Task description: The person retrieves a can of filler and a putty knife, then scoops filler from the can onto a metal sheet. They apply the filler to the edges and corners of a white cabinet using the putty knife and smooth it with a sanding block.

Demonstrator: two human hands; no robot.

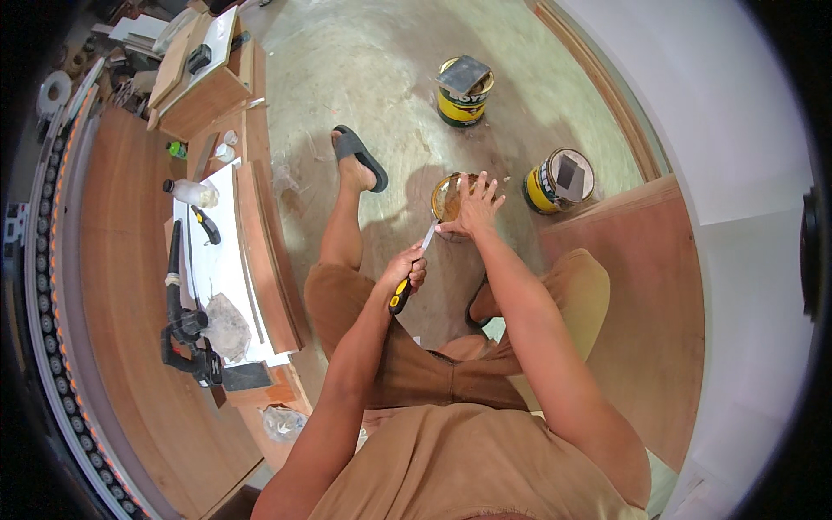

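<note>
My left hand (406, 265) is closed around a chisel-like tool (399, 297) with a yellow-and-black handle. Its narrow silver blade points away from me, and the tip meets the near left rim of a round can (446, 201). That can stands on the floor between my legs, with a gold rim and an amber-brown top; I cannot tell whether this is a lid or the contents. Across its right side rests my right hand (474, 210), fingers spread and thumb close to the blade tip. The hand hides part of the can.
Two yellow-and-black cans, a farther one (462, 100) and one at right (555, 184), carry dark flat blocks. Left is a wooden unit with a white panel (221, 247), holding a blower (186, 325), a bottle (192, 191) and a utility knife (206, 227). A plywood panel (641, 286) stands right.
</note>
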